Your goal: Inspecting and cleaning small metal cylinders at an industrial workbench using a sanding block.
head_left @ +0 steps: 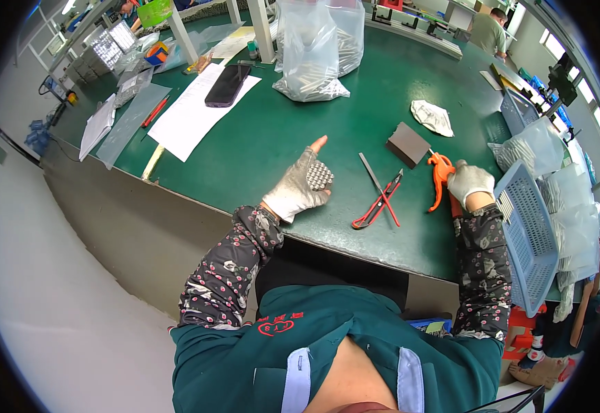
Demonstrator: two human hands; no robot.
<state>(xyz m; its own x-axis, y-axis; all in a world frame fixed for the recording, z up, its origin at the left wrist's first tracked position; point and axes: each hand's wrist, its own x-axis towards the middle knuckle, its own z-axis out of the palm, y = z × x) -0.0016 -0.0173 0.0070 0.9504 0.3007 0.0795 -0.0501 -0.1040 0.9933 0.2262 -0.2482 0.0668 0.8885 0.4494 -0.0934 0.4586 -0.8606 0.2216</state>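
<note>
My left hand [293, 184], in a whitish glove with bare fingertips, is closed around a bundle of thin metal tubes or rods [319, 176], their ends facing up. Its thumb points away from me. At the right, my gloved right hand [471, 183] is curled at the handle of an orange air blow gun [440, 169], whose nozzle points away from me; its fingers are partly hidden. Between my hands lie red-handled pliers [383, 202] and a slim flat metal tool [370, 170] crossing them. A brown block [408, 144] sits beyond the blow gun's nozzle.
A crumpled white cloth [432, 118] lies behind the block. Bags of rods [310, 55] stand at the back. A phone [228, 86] rests on paper [179, 127], beside a red pen [155, 111]. Blue baskets [531, 241] and more bags [574, 234] line the right.
</note>
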